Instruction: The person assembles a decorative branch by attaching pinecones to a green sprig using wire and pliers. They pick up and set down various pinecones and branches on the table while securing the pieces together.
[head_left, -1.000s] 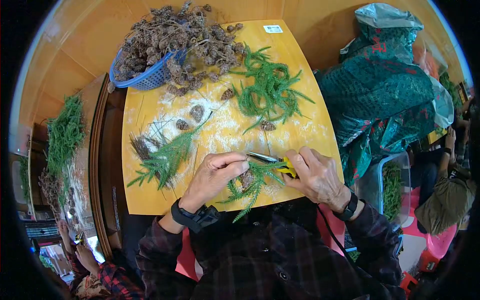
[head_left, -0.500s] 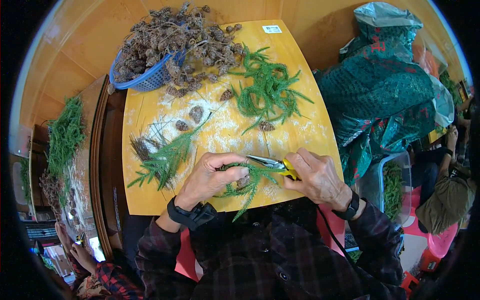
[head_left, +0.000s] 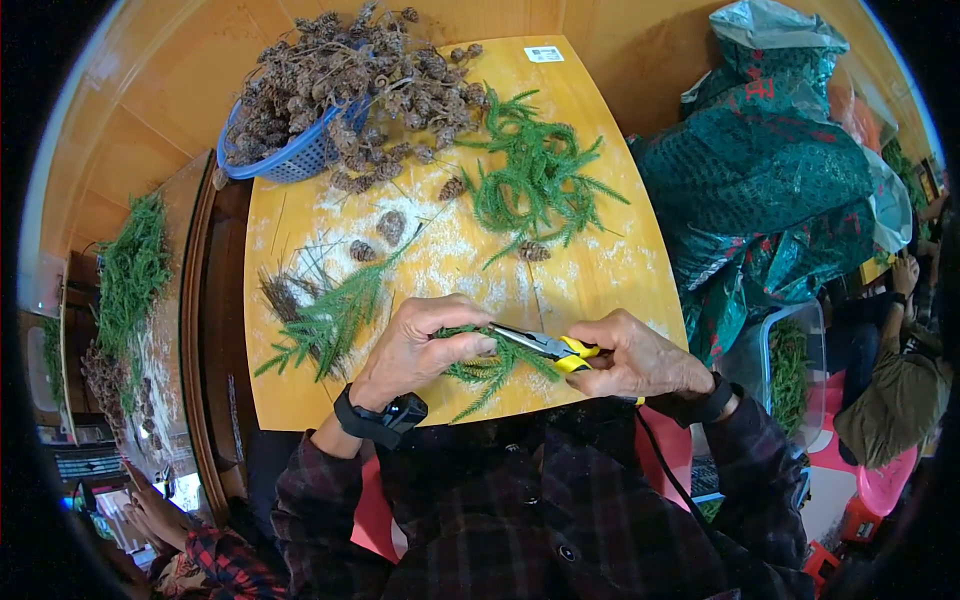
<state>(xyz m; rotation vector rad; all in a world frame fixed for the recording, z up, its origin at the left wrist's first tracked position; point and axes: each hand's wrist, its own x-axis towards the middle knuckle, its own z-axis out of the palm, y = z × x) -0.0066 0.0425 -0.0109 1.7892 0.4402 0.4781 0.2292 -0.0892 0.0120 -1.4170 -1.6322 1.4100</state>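
Observation:
Near the table's front edge, my left hand [head_left: 428, 345] pinches a green artificial pine sprig [head_left: 492, 376], whose needles hang out below the fingers. My right hand [head_left: 645, 358] is closed on the yellow handles of long-nose pliers [head_left: 545, 345]. The pliers' metal jaws point left and reach the sprig beside my left fingertips. What exactly lies between the jaws is too small to tell. Left of my left hand, another pine branch [head_left: 345, 310] lies on a bundle of dark thin wires [head_left: 285, 297]. Loose pine cones [head_left: 391, 226] lie beyond my hands on white powder.
A blue basket [head_left: 300, 160] heaped with pine cones stands at the table's far left. Several green sprig rings [head_left: 535, 175] are piled far right. Big dark green bags [head_left: 760, 180] and a clear bin [head_left: 800, 370] flank the right side. Another person's hand [head_left: 150, 510] shows at lower left.
My right hand has shifted slightly right and turned, its grip on the pliers' handles changed. The sprig's hanging tips have swung up and left. My left hand stays nearly in place.

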